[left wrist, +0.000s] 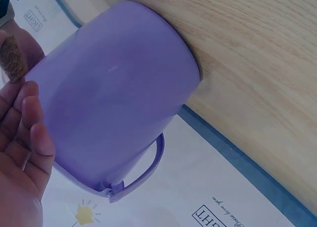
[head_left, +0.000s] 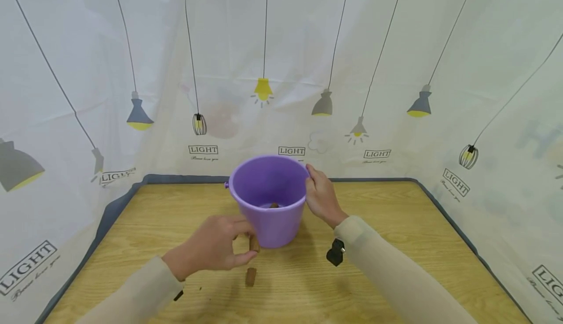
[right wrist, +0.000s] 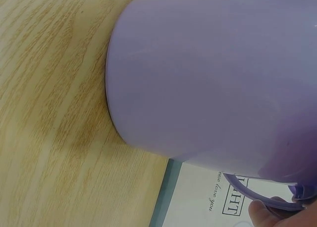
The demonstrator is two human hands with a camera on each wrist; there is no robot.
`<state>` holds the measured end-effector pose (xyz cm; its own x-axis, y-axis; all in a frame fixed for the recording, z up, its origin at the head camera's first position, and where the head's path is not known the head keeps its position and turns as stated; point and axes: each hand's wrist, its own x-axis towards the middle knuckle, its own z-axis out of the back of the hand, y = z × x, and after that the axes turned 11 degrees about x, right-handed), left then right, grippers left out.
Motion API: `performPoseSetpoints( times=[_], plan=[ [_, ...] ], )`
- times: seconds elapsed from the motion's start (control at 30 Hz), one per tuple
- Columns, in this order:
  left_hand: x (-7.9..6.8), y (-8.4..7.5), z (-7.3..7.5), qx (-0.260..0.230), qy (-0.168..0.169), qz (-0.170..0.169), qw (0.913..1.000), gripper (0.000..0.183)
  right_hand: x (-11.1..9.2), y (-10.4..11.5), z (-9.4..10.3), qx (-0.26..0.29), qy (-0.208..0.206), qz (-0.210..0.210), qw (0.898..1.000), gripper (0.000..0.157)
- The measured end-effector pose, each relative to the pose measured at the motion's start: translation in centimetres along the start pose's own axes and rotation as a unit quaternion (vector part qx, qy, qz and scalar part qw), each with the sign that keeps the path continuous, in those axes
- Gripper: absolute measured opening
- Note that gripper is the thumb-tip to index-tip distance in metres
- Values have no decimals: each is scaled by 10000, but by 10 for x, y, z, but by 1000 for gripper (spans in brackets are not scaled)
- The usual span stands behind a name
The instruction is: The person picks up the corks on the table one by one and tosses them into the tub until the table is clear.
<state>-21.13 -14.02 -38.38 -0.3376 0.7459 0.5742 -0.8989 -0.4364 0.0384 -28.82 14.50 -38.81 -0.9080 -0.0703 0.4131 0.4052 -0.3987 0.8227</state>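
A purple bucket stands upright on the wooden table, its mouth facing me. My right hand grips it at the right of the rim, and in the right wrist view fingers curl at the purple handle. Beside the bucket's front left wall, my left hand pinches a brown cork between thumb and fingertips. Another cork lies on the table just below that hand. Inside the bucket, a bit of a brown piece shows at the bottom.
The wooden table has a dark blue border along its back and sides. White cloth printed with hanging lamps surrounds it. A few dark specks lie near the left sleeve. Black wrist gear hangs under the right cuff.
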Motion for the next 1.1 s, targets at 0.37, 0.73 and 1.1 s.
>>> performPoseSetpoints(
  times=[0.37,0.73,1.1],
  plan=[
    [8,2,2,69,-775,100,9969,30,0,0,0,-16,-25,16,10000,50],
    [17,3,6,414,-1021,608,9921,26,0,1,0,-14,5,-18,10000,50],
    [35,7,7,728,-1347,922,9839,15,0,1,0,-12,-34,20,10000,50]
  ],
)
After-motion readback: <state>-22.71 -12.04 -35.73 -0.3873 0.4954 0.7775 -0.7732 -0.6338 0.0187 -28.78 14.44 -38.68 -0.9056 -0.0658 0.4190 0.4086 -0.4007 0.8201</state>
